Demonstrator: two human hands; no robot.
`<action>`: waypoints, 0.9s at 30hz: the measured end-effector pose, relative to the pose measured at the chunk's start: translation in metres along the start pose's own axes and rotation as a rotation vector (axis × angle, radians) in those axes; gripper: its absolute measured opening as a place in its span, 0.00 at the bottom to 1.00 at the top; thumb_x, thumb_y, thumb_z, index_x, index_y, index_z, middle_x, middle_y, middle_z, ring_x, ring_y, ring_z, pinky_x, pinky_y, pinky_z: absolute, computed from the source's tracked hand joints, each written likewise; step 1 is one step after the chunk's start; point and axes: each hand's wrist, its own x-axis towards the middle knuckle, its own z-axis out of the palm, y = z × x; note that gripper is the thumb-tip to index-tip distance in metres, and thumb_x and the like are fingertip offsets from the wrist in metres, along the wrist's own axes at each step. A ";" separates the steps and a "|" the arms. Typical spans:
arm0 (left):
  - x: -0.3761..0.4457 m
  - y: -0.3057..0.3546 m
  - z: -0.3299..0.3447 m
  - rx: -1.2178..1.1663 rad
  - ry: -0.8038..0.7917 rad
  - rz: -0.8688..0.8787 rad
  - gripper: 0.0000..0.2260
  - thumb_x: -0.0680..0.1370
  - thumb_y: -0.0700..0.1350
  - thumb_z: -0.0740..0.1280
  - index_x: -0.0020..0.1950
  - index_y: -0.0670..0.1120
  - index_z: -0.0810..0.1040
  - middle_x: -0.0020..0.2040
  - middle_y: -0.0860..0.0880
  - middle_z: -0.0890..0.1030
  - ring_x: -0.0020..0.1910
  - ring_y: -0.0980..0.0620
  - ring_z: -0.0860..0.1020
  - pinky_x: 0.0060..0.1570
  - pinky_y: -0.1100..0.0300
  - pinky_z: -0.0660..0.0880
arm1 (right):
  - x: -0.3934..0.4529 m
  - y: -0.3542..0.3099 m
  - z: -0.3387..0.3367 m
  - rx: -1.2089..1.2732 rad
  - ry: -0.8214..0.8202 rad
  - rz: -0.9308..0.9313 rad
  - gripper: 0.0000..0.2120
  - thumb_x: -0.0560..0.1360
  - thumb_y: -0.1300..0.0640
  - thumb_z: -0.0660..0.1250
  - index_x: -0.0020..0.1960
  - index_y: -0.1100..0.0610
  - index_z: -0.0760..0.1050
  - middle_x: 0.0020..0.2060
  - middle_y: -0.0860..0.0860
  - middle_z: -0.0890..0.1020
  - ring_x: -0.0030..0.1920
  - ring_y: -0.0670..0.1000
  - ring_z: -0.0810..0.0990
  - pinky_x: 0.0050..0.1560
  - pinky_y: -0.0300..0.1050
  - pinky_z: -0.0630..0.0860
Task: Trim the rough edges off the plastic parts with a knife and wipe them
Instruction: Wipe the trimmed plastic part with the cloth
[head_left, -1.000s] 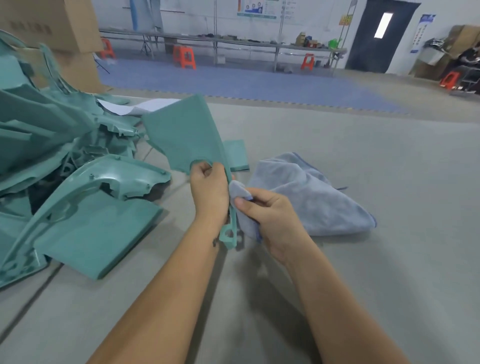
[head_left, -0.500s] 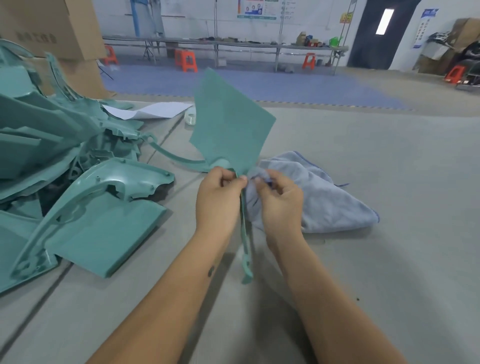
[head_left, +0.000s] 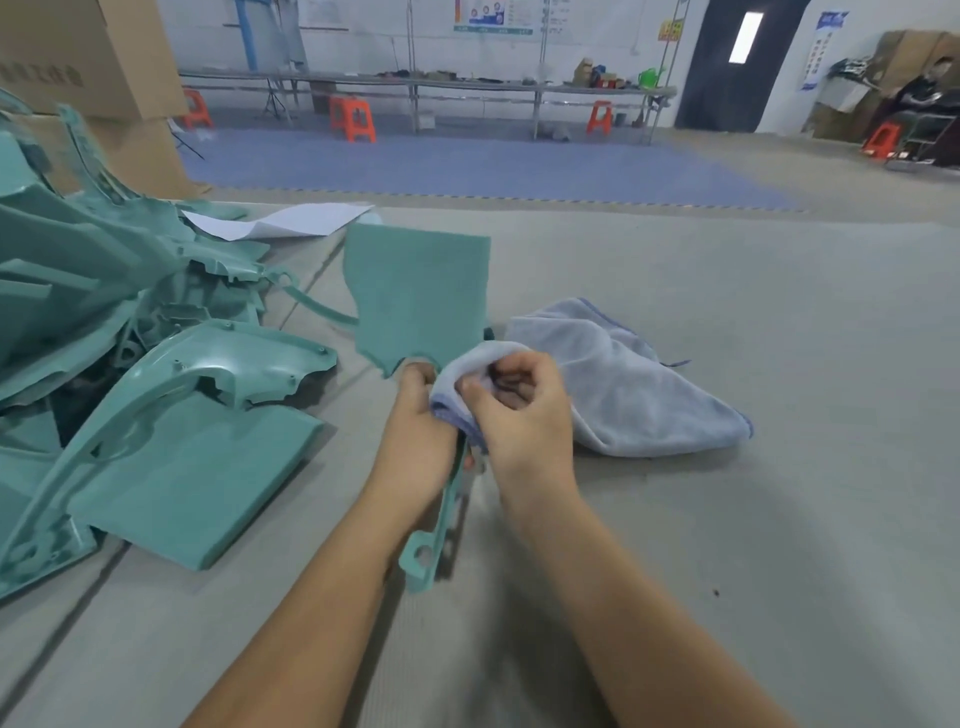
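My left hand (head_left: 418, 441) grips a teal plastic part (head_left: 421, 291) by its narrow middle, above the grey work surface. The part's flat panel stands up behind my hands, and its thin arm with a ring end (head_left: 423, 558) hangs down between my wrists. My right hand (head_left: 519, 410) pinches a fold of the pale blue cloth (head_left: 623, 384) against the part right beside my left hand. The rest of the cloth lies bunched on the surface to the right. No knife is visible.
A heap of teal plastic parts (head_left: 130, 364) fills the left side, the nearest one a large curved panel (head_left: 197, 467). A white sheet of paper (head_left: 280, 221) lies behind it. Cardboard boxes (head_left: 88, 67) stand at the far left. Benches and orange stools stand across the room.
The part's panel has turned in my left hand, from pointing up and tilted right to squarer and lower. My right hand has wrapped the cloth over the part's edge.
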 end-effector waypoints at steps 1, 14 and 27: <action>-0.001 0.001 0.003 -0.022 -0.009 -0.008 0.12 0.79 0.32 0.59 0.44 0.50 0.67 0.35 0.50 0.74 0.30 0.56 0.74 0.23 0.71 0.70 | -0.003 0.002 0.005 0.045 0.023 0.051 0.07 0.74 0.63 0.71 0.46 0.54 0.74 0.40 0.50 0.82 0.36 0.42 0.80 0.27 0.33 0.73; -0.017 -0.007 0.014 0.175 -0.206 0.107 0.06 0.80 0.46 0.60 0.46 0.49 0.64 0.29 0.45 0.76 0.26 0.52 0.73 0.30 0.60 0.70 | 0.041 -0.019 -0.015 0.027 0.220 0.122 0.14 0.78 0.56 0.67 0.34 0.56 0.74 0.22 0.45 0.74 0.24 0.44 0.71 0.27 0.36 0.67; -0.005 -0.018 -0.008 0.229 -0.251 0.027 0.03 0.82 0.45 0.56 0.50 0.49 0.63 0.34 0.54 0.84 0.20 0.55 0.70 0.23 0.66 0.69 | 0.074 -0.018 -0.036 0.081 0.674 0.020 0.16 0.81 0.61 0.58 0.34 0.54 0.68 0.26 0.44 0.73 0.25 0.37 0.71 0.32 0.34 0.69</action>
